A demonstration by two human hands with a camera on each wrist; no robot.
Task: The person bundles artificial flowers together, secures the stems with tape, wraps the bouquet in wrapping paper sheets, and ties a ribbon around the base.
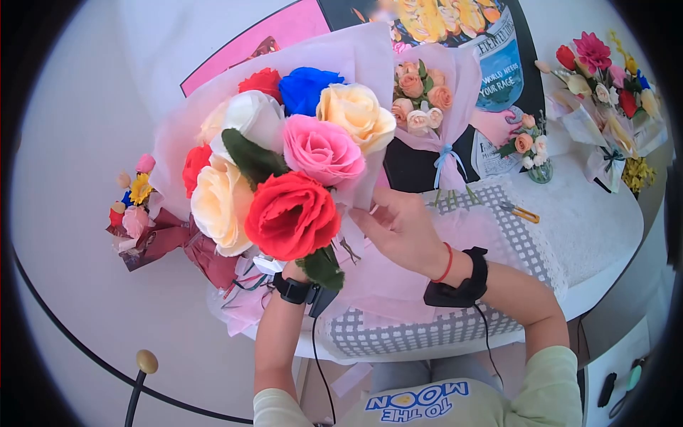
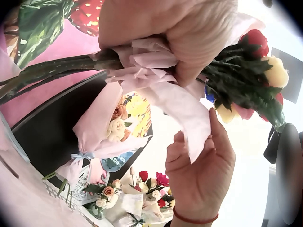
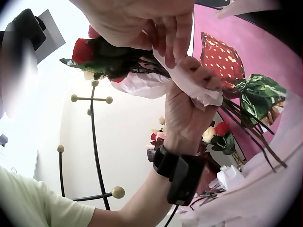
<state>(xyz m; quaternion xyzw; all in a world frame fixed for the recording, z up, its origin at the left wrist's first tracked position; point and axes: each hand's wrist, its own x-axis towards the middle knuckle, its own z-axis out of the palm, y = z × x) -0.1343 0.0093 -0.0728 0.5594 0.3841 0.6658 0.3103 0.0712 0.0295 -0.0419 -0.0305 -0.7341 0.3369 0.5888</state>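
This looks like a flower-wrapping workspace, whether a florist's shop or a home I cannot tell. Pink wrapping sheets (image 1: 466, 231) lie on a checked cloth (image 1: 427, 329), with an orange-handled cutter (image 1: 525, 213) at its right edge. A large-rose bouquet (image 1: 324, 148) is held up near the cloth; past its far side lies a peach-rose bouquet (image 1: 427, 97) (tied with pale blue ribbon (image 1: 446, 151)), to its right are a small vase (image 1: 541, 171) of roses and a mixed bouquet (image 1: 605, 92), and to its left a dark-red-wrapped bouquet (image 1: 208, 256).

Multicoloured rose bouquet (image 1: 313, 151), held aloft, tilted; pale-pink paper (image 2: 182, 113) gathered round stems (image 2: 57, 65).
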